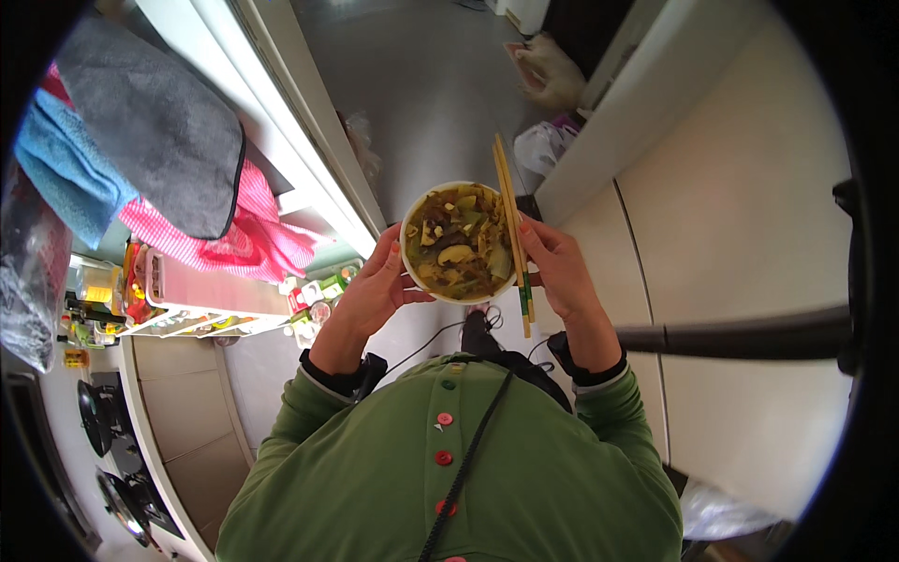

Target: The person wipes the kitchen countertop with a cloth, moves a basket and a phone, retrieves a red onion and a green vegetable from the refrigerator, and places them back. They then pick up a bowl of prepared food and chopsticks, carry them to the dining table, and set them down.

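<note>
A white bowl [405, 261] filled with a brothy dish of cooked vegetables [460, 239] is held level in front of my green buttoned top. Around its left side my left hand [369, 291] is closed, thumb near the rim and fingers underneath. My right hand [558, 263] grips the bowl's right side and pins a pair of wooden chopsticks [507, 186] under its thumb. The chopsticks run along the bowl's right edge, their green-banded ends pointing towards me. Fingers beneath the bowl are partly hidden.
An open doorway with a pale frame [618, 98] lies ahead. White plastic bags [541, 147] and a light-furred animal [555, 74] are on the grey floor beyond. At left are hanging towels [151, 126], a shelf rack [211, 323] and a gas stove [126, 435]. A refrigerator-like cabinet [737, 232] stands right.
</note>
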Demonstrator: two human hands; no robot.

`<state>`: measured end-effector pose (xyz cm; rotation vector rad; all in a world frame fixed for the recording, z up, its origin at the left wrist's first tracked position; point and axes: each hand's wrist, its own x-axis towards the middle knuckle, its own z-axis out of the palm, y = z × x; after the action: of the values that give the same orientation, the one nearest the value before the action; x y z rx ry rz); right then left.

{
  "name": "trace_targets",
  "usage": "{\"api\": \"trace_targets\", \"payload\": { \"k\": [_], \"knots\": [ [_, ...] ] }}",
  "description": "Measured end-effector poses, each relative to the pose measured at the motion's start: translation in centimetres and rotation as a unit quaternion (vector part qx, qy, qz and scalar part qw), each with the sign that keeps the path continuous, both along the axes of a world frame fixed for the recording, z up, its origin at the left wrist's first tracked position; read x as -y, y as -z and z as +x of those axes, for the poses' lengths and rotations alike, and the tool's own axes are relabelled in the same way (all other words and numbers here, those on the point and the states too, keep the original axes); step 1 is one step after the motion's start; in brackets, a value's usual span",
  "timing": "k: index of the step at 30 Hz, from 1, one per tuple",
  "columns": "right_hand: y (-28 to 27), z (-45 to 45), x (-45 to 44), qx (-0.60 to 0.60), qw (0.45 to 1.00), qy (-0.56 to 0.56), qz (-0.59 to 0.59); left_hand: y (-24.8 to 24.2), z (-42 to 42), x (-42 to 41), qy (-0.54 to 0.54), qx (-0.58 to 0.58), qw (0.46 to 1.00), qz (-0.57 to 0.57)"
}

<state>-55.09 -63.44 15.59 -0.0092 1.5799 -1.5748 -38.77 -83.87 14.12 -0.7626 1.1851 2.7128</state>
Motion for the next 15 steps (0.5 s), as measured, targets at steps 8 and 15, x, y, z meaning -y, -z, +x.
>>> {"api": "trace_targets", "payload": {
  "k": [8,15],
  "knots": [
    [4.5,-13.0,10.4,0.016,0.994,-0.078,-0.073,3.6,-9.4,7.1,-0.096,0.020,0.994,-0.041],
    [7.5,-22.6,17.5,-0.037,0.988,-0.152,-0.002,5.6,-17.3,11.3,-0.164,-0.002,0.986,-0.025]
  ]
}}
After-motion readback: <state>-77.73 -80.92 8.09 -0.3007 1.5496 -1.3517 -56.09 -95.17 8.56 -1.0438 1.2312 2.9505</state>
